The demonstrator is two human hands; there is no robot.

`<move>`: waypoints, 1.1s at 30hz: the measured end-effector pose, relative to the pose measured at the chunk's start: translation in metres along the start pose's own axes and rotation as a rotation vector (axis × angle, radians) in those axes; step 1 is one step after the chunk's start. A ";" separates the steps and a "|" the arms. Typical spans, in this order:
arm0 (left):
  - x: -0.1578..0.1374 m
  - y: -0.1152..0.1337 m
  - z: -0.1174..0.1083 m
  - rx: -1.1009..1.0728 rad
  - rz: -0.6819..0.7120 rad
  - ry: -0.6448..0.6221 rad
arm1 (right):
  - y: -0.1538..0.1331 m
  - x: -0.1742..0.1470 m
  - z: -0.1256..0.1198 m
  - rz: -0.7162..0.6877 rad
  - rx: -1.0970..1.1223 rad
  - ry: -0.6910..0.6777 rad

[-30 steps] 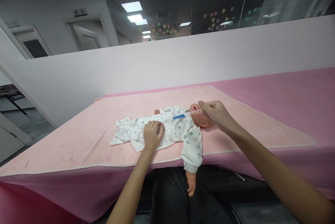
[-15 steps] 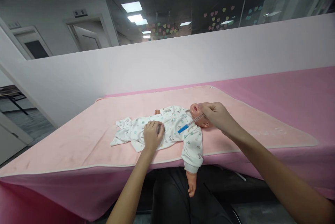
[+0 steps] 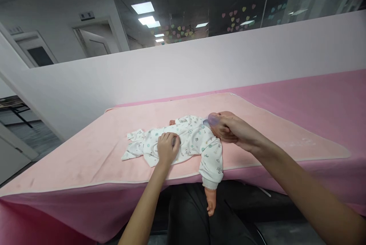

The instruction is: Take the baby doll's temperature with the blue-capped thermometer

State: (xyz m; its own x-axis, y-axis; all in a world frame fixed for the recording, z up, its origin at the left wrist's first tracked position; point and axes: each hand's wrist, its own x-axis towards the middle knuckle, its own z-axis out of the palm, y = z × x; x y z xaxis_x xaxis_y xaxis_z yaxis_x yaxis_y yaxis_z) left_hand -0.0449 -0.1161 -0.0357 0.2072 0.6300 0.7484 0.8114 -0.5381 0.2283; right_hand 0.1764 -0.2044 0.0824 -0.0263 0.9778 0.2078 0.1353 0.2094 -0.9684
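A baby doll in a white patterned sleepsuit lies on its back, with its head to the right and one arm hanging over the near edge. My left hand rests on the doll's belly with fingers curled; something small and grey shows between thumb and fingers, too little to name. My right hand is closed in front of the doll's head, covering part of it. From its fingers a slim clear stick with a blue end shows only as a bluish smear over the doll's mouth and chin.
A peach mat lies under the doll, on a pink cloth that drapes over the table's front. Behind the table stands a white half-wall with glass above. My dark-trousered legs are below the near edge.
My right hand has turned, swinging the stick's blue end from over the doll's chest up to its face, where it blurs. My left hand stays on the belly.
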 end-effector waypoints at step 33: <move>0.001 -0.001 0.000 -0.010 0.012 -0.002 | 0.007 -0.005 -0.009 -0.113 -0.157 0.194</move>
State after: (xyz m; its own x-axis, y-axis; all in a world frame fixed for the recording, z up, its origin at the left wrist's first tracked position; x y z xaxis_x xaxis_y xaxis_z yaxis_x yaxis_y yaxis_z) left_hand -0.0458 -0.1153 -0.0352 0.2176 0.6245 0.7501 0.8034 -0.5510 0.2256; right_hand 0.1862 -0.2075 0.0762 0.1385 0.9261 0.3509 0.2947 0.2997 -0.9074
